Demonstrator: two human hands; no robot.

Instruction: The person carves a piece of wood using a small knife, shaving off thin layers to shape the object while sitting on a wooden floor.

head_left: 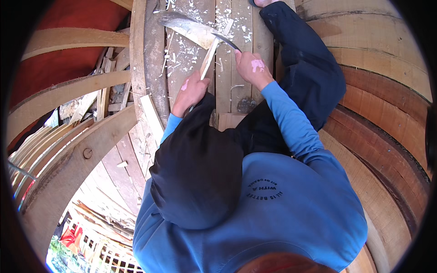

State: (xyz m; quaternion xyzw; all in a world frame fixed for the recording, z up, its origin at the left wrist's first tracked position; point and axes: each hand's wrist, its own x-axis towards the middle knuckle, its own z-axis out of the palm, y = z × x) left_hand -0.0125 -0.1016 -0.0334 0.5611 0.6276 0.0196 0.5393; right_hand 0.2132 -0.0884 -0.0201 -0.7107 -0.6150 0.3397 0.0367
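My right hand (254, 69), closed, holds a machete by its grip, mostly hidden in the fingers. From there a dark narrow neck reaches left across a wooden stick (210, 57), and the machete's broad pale blade (189, 31) spreads out on the far side. My left hand (191, 92) is wrapped round the near end of that stick, which slants away to the upper right. The stick's far part looks pale and freshly cut. Blade and stick cross over the planks; I cannot tell whether they touch.
White wood chips (182, 59) litter the plank floor (224, 68). Curved wooden ribs (68, 88) rise at left, curved planks (378, 104) at right. My bent leg in black trousers (195, 177) stands close below the left hand. Scrap wood (107, 82) lies between the ribs.
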